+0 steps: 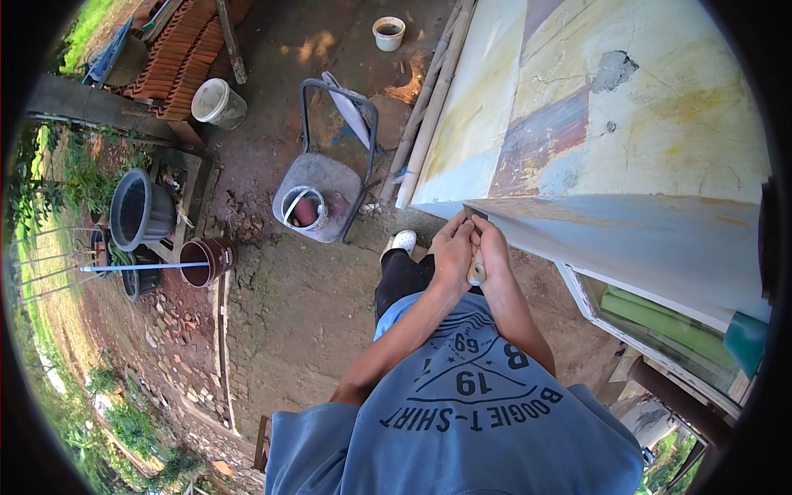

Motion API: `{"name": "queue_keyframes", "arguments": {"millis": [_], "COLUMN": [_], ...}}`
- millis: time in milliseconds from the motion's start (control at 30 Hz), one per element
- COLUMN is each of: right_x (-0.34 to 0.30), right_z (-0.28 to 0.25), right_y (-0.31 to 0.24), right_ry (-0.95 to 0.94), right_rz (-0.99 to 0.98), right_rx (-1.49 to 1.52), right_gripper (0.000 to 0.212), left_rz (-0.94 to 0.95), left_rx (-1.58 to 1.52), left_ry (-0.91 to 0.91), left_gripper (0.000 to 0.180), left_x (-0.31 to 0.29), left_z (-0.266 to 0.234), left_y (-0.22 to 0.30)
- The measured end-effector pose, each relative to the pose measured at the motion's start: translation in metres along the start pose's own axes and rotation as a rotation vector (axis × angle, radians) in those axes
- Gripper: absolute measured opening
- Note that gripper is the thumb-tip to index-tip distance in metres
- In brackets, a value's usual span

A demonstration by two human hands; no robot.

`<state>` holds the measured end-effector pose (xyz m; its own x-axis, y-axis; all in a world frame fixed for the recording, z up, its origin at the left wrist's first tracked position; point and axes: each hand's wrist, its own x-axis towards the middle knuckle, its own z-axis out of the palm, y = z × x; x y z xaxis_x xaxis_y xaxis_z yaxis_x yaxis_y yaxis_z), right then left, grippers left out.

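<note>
In front of my chest, my left hand (452, 254) and my right hand (494, 250) are closed together round a scraper. Its worn, pale handle (476, 270) sticks out below my fingers toward me. The dark metal blade (474, 213) points away from me at the corner edge of the painted wall (544, 157); whether it touches the surface is hard to tell. Patches of yellow, white, pale blue and faded purple cover the wall, with a bare grey spot (615, 72) higher up. My palms hide the middle of the scraper.
Ahead to the left, a grey chair (318, 177) carries a paint bucket (304, 212). Bamboo poles (429, 107) lean along the wall. Farther off are a white bucket (219, 105) and a small tub (388, 34). Plant pots (206, 262) stand left; a window (660, 318) is right.
</note>
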<state>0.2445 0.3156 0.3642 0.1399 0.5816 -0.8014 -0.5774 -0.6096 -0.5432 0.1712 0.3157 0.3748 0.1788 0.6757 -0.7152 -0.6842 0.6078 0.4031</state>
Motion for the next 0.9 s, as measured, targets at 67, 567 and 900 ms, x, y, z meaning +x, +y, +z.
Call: {"name": "queue_keyframes", "arguments": {"millis": [67,567,900], "right_x": [0.004,0.068,0.049], "right_z": [-0.004,-0.027,-0.021], "right_y": [0.001,0.046,0.035], "right_ry": [-0.047,0.02,0.015], "right_rz": [-0.009,-0.042,-0.012], "right_rx": [0.045,0.08,0.036], "right_gripper": [0.035,0.032,0.037], "left_rz": [0.04,0.013,-0.024], "left_rx": [0.068,0.031,0.037], "left_ry": [-0.01,-0.025,0.014], "left_gripper": [0.027,0.027,0.031], "left_x": [0.005,0.049,0.037], "left_z": [-0.004,-0.037,-0.031], "left_y": [-0.002,-0.03,-0.023]}}
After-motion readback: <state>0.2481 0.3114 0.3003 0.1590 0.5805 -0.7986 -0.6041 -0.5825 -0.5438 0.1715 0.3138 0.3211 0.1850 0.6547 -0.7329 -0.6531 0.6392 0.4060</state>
